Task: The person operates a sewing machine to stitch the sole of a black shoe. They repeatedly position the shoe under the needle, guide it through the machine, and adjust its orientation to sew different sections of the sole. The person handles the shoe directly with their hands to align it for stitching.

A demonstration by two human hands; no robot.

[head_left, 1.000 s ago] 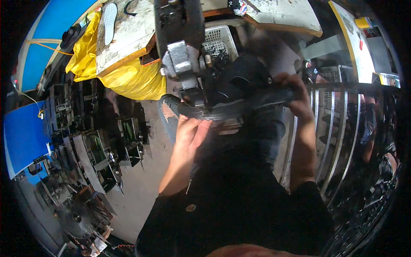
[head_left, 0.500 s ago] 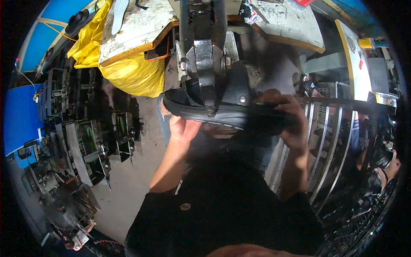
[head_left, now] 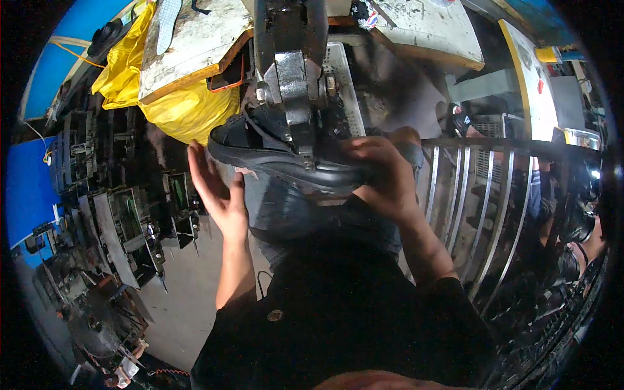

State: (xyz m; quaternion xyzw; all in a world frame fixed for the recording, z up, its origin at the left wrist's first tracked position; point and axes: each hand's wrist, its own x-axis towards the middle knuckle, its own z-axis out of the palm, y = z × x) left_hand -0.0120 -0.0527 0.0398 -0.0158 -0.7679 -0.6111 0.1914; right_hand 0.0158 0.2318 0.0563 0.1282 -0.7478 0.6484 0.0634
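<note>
A black sandal point(head_left: 273, 156) with a thick, grooved sole lies sideways beneath the steel arm point(head_left: 294, 78) of a machine. The arm's narrow foot point(head_left: 305, 153) comes down against the sandal's near side. At the right end of the sandal, my right hand point(head_left: 387, 172) is closed around it, fingers over the top and thumb below. My left hand point(head_left: 221, 198) is beside the left end with fingers stretched and thumb apart. It holds nothing, and whether a fingertip touches the sole I cannot tell.
White worktops point(head_left: 195, 49) with worn edges flank the machine. A yellow sack point(head_left: 192, 117) bulges under the left one. A pale plastic crate point(head_left: 344, 84) stands behind the arm. To the right runs a metal-barred rack point(head_left: 481, 195); metal frames point(head_left: 120, 234) crowd the left.
My left hand has come off the sandal's underside and opened to the left of it. The right hand has moved leftward and nearer the machine's foot, and the sandal sits tilted differently.
</note>
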